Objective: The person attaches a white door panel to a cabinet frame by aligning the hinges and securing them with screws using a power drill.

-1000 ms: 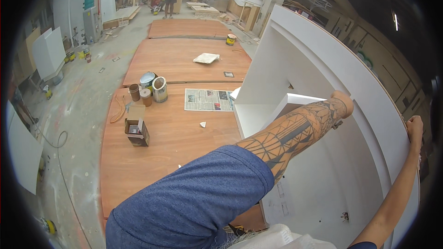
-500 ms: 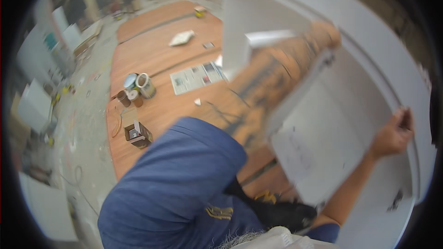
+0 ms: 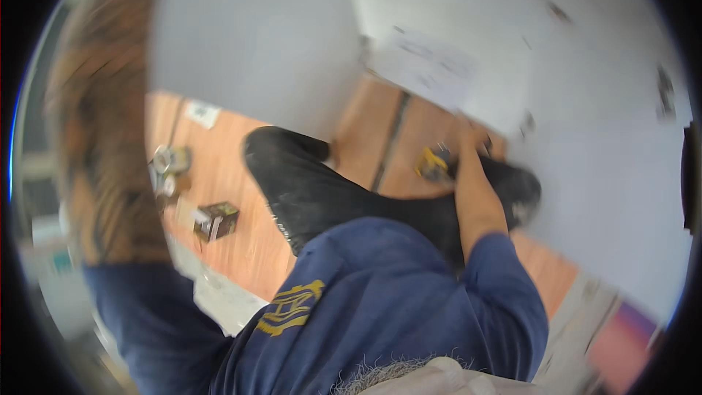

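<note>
My left arm point(image 3: 110, 102) is raised at the left, blurred, and its hand lies beyond the upper edge of the view. Low down between my legs, my right hand point(image 3: 474, 136) reaches to the wooden boards, close by the lower edge of a white cabinet point(image 3: 599, 175). Its fingers are blurred and partly hidden. Beside that hand lies a yellow and black tool point(image 3: 433, 164), whose exact kind I cannot make out. A large white panel point(image 3: 248, 36) stands upright in front of me, left of the cabinet's inner side. Small dark metal fittings point(image 3: 665, 93) sit on the cabinet's inner faces.
My black-trousered legs point(image 3: 307, 183) are spread on the reddish wood boards point(image 3: 252, 263). At the left stand an open dark box point(image 3: 216, 221) and several cans point(image 3: 170, 161). A pale printed sheet point(image 3: 202, 113) lies behind them. A gap point(image 3: 393, 139) runs between the boards.
My view has tipped downward. The right hand has left the cabinet's front edge and dropped beside the yellow and black tool. My left arm now shows farther left, its hand out of view.
</note>
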### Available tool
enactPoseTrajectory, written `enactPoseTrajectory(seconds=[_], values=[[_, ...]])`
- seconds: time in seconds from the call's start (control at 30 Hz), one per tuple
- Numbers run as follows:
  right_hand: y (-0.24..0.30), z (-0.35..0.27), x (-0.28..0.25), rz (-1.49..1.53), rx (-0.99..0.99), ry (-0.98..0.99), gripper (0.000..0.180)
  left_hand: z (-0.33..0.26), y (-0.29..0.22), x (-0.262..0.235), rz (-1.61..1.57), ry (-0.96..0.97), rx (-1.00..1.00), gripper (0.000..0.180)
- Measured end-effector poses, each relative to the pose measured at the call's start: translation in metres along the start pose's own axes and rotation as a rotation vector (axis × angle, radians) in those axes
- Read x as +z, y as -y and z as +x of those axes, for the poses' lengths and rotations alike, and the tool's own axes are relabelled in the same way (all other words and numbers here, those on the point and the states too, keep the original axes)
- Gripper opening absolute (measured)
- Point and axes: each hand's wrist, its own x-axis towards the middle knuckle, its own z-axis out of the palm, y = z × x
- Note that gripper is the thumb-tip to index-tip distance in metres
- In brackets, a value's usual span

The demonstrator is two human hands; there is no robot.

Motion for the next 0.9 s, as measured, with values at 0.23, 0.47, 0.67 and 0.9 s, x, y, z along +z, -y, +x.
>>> enactPoseTrajectory(seconds=[0.23,0.47,0.67,0.9], values=[[-0.028,0.021,0.017,-0.242,-0.223,0.273,0.035,0.026,-0.045,0.009,-0.477,-0.041,-0.294,0.048],[0.02,0.015,0.035,-0.327,-0.312,0.411,0.026,-0.003,-0.044,0.009,-0.541,0.013,-0.413,0.05],[0.014,0.022,0.025,-0.319,-0.176,0.344,0.023,-0.001,-0.054,-0.005,-0.567,0.058,-0.422,0.053],[-0.022,0.04,0.046,-0.243,-0.349,0.277,0.024,0.003,-0.057,-0.016,-0.579,0.045,-0.381,0.054]])
